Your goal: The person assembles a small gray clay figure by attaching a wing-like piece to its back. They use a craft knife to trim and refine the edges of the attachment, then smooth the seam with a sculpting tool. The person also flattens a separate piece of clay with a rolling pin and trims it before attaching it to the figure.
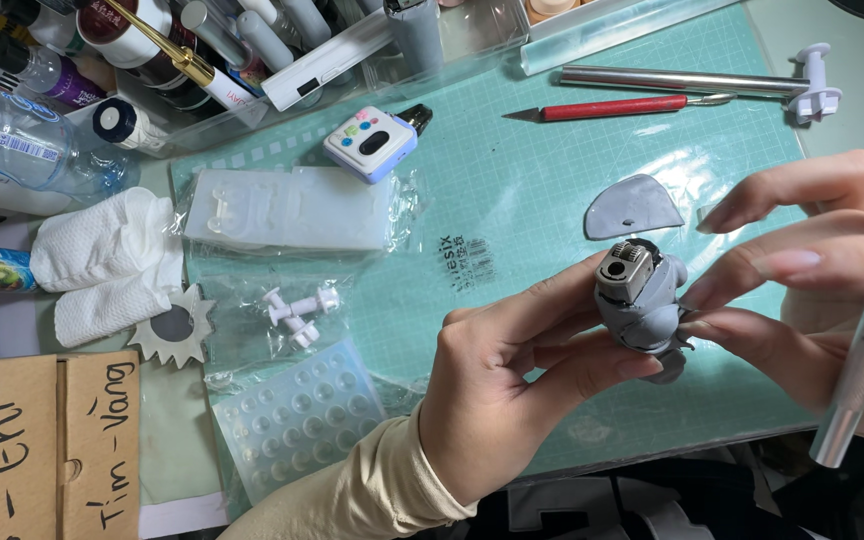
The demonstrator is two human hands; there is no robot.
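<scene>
The left hand (512, 375) is gripping a lighter wrapped in grey clay (640, 305), thumb pressing along its far side and fingers curling under it, holding it up over the right part of the green cutting mat (512, 200). The lighter's metal top is showing bare at the far end. The right hand (812, 270) is coming in from the right edge, fingertips (712, 328) touching the clay wrap, while the same hand is also clutching a silver metal tool handle (857, 380) that is slanting down toward the near edge.

Just beyond the lighter, a flat grey clay piece (632, 205) is lying on the mat. Farther off, a red-handled craft knife (617, 107) and a long metal rod (682, 80) are lying side by side, with a small white plastic tool (814, 85) at the rod's right end. To the left, a pastel gadget with coloured buttons (370, 142) is sitting beside a translucent mould (287, 208). Nearer, a bubble-patterned silicone mould (297, 420) is resting in clear wrap, small white pegs (297, 310) just beyond it. Folded white tissue (107, 262) and a cardboard box (47, 445) are lying at the left edge.
</scene>
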